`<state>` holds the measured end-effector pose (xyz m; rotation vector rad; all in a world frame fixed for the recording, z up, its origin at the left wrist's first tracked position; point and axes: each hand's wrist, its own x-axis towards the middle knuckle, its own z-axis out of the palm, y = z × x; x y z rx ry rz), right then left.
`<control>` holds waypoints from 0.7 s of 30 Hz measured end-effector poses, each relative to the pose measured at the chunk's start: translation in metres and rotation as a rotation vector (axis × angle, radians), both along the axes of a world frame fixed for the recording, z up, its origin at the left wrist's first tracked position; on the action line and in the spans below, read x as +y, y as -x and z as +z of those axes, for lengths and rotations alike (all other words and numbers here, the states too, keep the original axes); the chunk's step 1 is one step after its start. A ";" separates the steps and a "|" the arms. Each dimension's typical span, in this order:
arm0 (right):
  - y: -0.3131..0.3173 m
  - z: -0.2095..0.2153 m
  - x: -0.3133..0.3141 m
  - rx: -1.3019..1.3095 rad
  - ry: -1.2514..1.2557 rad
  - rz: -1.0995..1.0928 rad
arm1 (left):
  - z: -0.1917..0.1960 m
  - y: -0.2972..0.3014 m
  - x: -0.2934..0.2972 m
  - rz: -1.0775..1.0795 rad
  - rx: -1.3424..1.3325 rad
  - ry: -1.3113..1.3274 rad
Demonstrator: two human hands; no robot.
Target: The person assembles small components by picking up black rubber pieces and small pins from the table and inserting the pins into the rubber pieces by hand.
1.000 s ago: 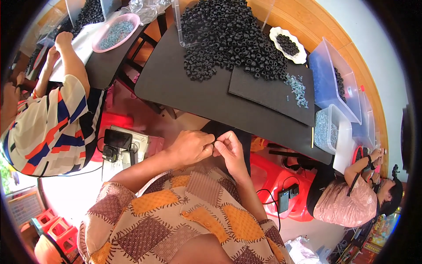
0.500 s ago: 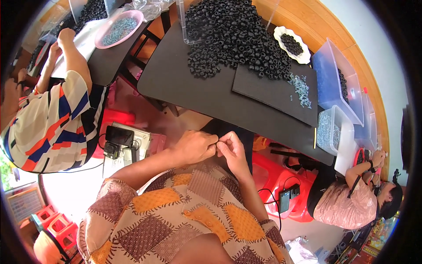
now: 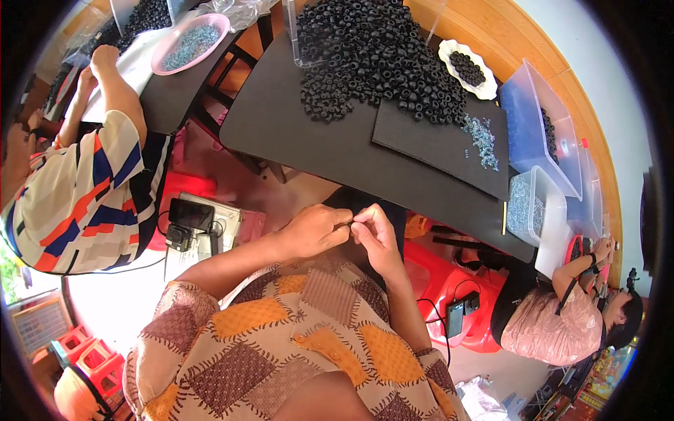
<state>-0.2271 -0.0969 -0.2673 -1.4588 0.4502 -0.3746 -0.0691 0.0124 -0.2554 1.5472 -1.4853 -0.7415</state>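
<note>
Both hands meet over my lap, in front of the table edge. My left hand [image 3: 319, 230] is closed, its thumb and forefinger pinched at the tips. Against them my right hand [image 3: 375, 240] also pinches, thumb to forefinger. A tiny dark spot shows between the fingertips, but it is too small to name. Beyond them on the dark table [image 3: 270, 116] lies a big heap of small black rings [image 3: 382, 59]. A flat black board [image 3: 421, 144] by the heap carries a scatter of small pale-blue glassy pieces [image 3: 483, 144].
A white scalloped dish [image 3: 489, 90] of black rings stands at the back right. A large clear bin [image 3: 523, 133] and a smaller tub of glassy pieces [image 3: 521, 210] line the right end. Co-workers sit on both sides. Red stools [image 3: 435, 281] and cabled devices [image 3: 455, 319] stand close by.
My two hands stay pinched together and have shifted only slightly, the right hand a little up and to the right. The things on the table look the same.
</note>
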 end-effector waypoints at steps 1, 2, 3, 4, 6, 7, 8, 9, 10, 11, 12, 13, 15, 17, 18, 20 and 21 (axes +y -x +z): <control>0.000 0.001 0.000 -0.007 0.001 -0.003 | 0.001 0.000 0.000 0.001 0.004 -0.002; 0.000 0.002 0.000 -0.015 0.001 -0.005 | 0.000 0.000 -0.001 0.000 0.004 -0.002; 0.000 0.003 0.000 -0.015 0.002 -0.005 | -0.002 -0.001 -0.002 -0.006 -0.020 0.007; 0.000 0.004 0.000 -0.012 -0.005 -0.007 | -0.003 -0.001 -0.003 -0.013 -0.044 0.017; 0.001 0.004 0.000 -0.008 -0.012 -0.010 | -0.004 0.000 -0.003 -0.012 -0.034 0.018; 0.003 0.002 0.000 0.016 0.002 0.005 | -0.004 0.001 -0.002 -0.012 -0.025 0.017; 0.004 0.002 -0.001 0.040 0.015 0.020 | -0.007 0.001 -0.002 -0.013 -0.024 0.017; 0.005 0.002 -0.002 0.041 0.015 0.019 | -0.010 0.001 -0.002 -0.023 0.000 0.021; 0.006 0.002 -0.002 0.048 0.107 0.027 | -0.011 0.001 -0.002 -0.033 0.025 0.025; 0.006 0.002 -0.003 0.055 0.198 0.036 | -0.012 0.000 -0.001 -0.034 0.025 0.025; 0.006 0.002 -0.003 0.056 0.198 0.035 | -0.011 -0.001 -0.002 -0.044 0.031 0.025; 0.005 0.003 -0.003 0.030 0.145 0.016 | -0.010 -0.002 -0.002 -0.054 0.036 0.025; 0.003 0.006 -0.003 0.003 0.094 -0.002 | -0.003 -0.004 -0.001 -0.043 0.109 -0.026; 0.002 0.011 -0.002 -0.017 0.126 -0.044 | -0.001 -0.006 0.000 -0.031 0.179 -0.075; 0.002 0.010 -0.002 -0.017 0.127 -0.046 | -0.001 -0.007 0.000 -0.039 0.325 -0.112; 0.004 0.007 -0.005 -0.054 0.149 -0.023 | -0.002 -0.010 0.000 -0.047 0.469 -0.150; 0.004 0.008 -0.005 -0.053 0.149 -0.023 | -0.003 -0.011 0.000 -0.073 0.631 -0.183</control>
